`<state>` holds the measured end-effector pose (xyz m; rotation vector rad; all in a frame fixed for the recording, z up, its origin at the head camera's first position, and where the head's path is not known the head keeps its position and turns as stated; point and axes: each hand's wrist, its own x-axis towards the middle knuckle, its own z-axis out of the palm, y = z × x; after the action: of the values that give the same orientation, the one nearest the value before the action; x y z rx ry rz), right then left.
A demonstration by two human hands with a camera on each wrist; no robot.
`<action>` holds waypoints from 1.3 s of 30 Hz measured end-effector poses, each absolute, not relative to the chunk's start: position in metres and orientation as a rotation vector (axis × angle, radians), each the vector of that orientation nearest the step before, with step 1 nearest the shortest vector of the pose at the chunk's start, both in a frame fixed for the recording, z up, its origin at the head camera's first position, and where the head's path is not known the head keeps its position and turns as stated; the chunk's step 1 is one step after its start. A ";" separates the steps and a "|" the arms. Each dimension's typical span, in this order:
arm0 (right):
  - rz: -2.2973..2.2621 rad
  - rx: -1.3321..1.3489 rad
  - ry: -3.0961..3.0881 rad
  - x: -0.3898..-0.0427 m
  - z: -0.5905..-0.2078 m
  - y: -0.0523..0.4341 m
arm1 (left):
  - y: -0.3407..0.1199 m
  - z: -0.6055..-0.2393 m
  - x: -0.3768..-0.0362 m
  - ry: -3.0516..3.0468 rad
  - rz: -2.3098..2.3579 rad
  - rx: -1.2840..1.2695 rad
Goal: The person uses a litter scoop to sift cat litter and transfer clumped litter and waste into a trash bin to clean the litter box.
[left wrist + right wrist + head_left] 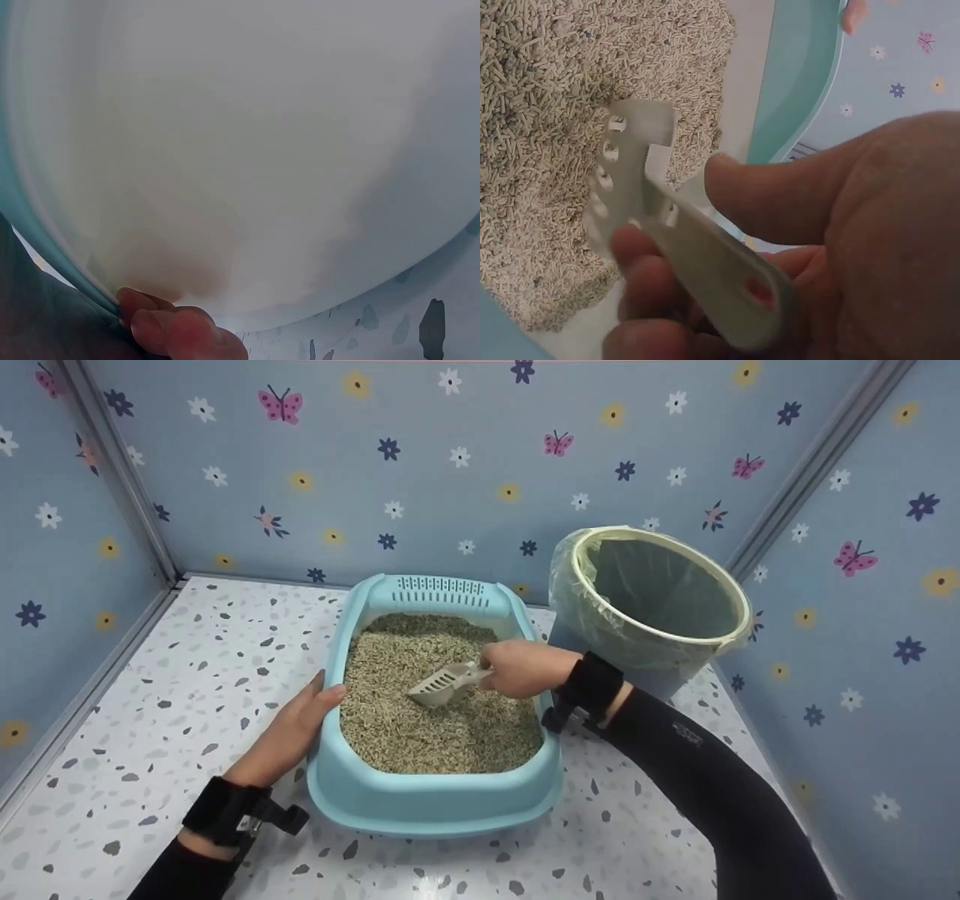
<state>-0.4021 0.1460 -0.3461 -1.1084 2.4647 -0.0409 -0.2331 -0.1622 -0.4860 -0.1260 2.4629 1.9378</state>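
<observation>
A blue litter box (pixel 420 802) filled with pellet litter (pixel 397 735) stands on the speckled surface. My left hand (pixel 304 712) grips its left rim, thumb over the top edge. In the left wrist view, the fingertips (pixel 187 334) curl under the rim against the pale outer wall. My right hand (pixel 529 667) holds a light grey slotted litter scoop (pixel 442 684) by its handle over the middle of the box. The scoop's tip meets the litter. In the right wrist view, the fingers wrap under the scoop's handle (pixel 720 277), and the slotted head lies tilted at the pellets.
A bin (pixel 630 660) lined with a translucent bag stands behind and right of the litter box, its pale rim tilted toward me. Blue patterned panels (pixel 420 472) close off the back and both sides. The white speckled tabletop (pixel 225 660) extends left of the box.
</observation>
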 end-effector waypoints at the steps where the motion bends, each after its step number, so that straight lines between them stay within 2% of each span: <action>1: -0.034 -1.116 2.459 -0.402 -0.346 0.147 | -0.162 -0.486 -0.233 2.464 1.938 -0.125; 6: -0.079 -1.196 2.463 -0.401 -0.343 0.158 | -0.162 -0.486 -0.233 2.472 1.940 -0.128; 15: -0.437 -1.273 2.653 -0.404 -0.345 0.195 | -0.161 -0.486 -0.235 2.493 1.915 -0.123; 23: -0.644 -1.155 2.865 -0.402 -0.364 0.223 | -0.161 -0.486 -0.236 2.498 1.904 -0.116; 32: -0.636 -1.060 3.042 -0.391 -0.393 0.233 | -0.162 -0.489 -0.234 2.496 1.934 -0.097; 39: -0.712 -0.830 3.078 -0.389 -0.415 0.238 | -0.161 -0.487 -0.234 2.484 1.939 -0.100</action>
<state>-0.3889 0.2379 -0.4152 -0.8298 3.0780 -0.7116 -0.2336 -0.1615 -0.4872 -0.1004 2.4836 1.9393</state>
